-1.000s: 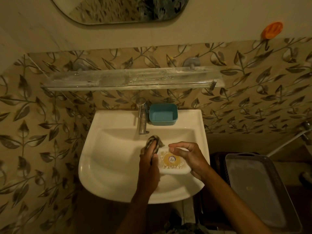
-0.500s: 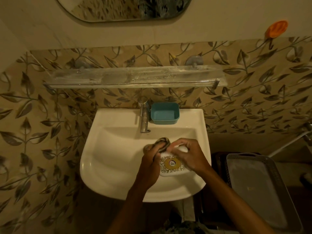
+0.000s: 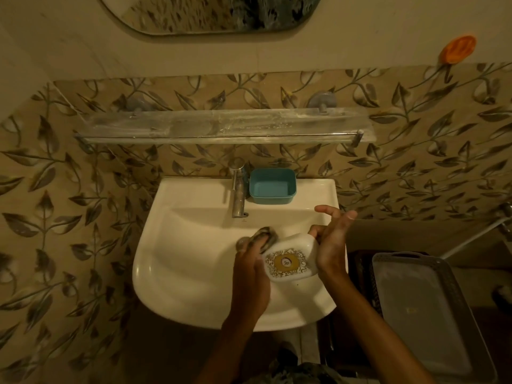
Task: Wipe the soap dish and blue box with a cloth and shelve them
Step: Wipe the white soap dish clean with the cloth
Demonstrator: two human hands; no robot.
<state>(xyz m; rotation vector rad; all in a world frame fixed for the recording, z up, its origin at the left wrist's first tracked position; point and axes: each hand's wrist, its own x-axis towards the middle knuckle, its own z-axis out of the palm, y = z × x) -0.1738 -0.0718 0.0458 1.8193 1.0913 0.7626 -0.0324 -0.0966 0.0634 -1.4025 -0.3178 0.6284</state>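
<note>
Centre frame: my left hand [image 3: 250,268] grips the cloth [image 3: 266,235] against the soap dish [image 3: 289,257]; my right hand [image 3: 331,245], fingers half spread, seems to hold it loosely, so it may slip.

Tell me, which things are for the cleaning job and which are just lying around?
For the job: soap dish, cloth, blue box, shelf.
Just lying about: tap, mirror, grey tray.
</note>
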